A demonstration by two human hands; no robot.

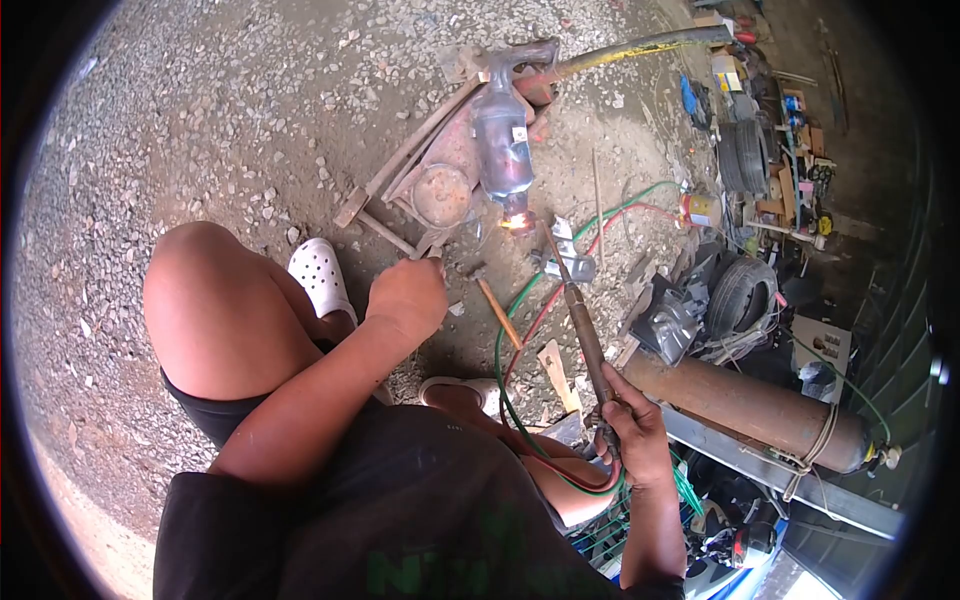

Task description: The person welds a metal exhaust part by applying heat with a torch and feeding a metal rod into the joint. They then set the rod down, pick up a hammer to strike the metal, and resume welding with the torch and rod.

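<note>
My right hand (635,430) is closed round the handle of a long gas torch (587,335), with green and red hoses running from its lower end. The torch's thin tip points up toward a metal exhaust part (503,145), whose lower end glows orange. That part lies on a rusty metal stand (450,160). My left hand (408,292) is a fist near the end of a metal tool (432,243), apparently gripping it; the tool's jaws are hard to make out. A hammer (498,312) with a wooden handle lies on the ground between my hands.
Beyond my right hand lies a rusty gas cylinder (750,395) tied with rope. Tyres (742,298), boxes and scrap line the right side. Green and red hoses (520,300) cross the gravel near my feet. A yellow-and-black pole (640,47) extends from the stand.
</note>
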